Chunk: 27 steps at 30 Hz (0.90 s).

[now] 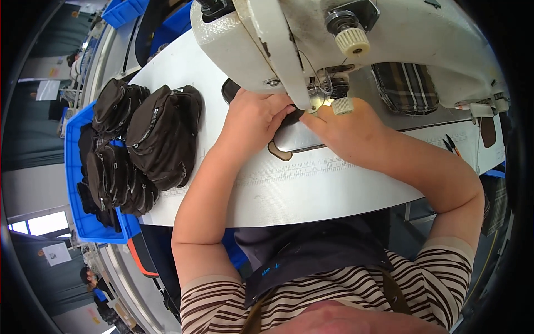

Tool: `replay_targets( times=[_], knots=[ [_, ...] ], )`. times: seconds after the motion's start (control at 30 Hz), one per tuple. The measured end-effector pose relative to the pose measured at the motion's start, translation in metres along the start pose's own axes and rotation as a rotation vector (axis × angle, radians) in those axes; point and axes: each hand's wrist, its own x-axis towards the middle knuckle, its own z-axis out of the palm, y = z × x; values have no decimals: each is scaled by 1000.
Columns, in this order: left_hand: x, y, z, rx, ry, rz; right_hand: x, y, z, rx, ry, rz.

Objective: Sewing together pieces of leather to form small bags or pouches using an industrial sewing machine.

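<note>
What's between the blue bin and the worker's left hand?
In the head view, a large dark brown zippered bag, then a strip of white tabletop, lies between the blue bin and left hand.

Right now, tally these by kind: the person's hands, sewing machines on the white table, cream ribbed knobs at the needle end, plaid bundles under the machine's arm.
Hands, left hand and right hand: 2
Sewing machine: 1
Cream knobs, upper knob and lower knob: 2
Plaid bundle: 1
Total: 6
</note>
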Motion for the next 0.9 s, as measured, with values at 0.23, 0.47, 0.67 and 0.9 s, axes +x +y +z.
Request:
replay_targets(
  times=[0.23, 0.47, 0.67, 0.9],
  knots=[
    [3, -4, -9, -210, -74, -205, -3, 6, 5, 70, 65, -61],
    [7, -12, -5, -399, -93, -353, 1, 4, 6, -10, 104, -60],
    [7, -5, -4, -366, -172, -459, 6, 0, 6, 104, 123, 2],
    [3, -10, 3, 53, 121, 252, 1, 3, -3, 111, -64, 0]
  ],
)
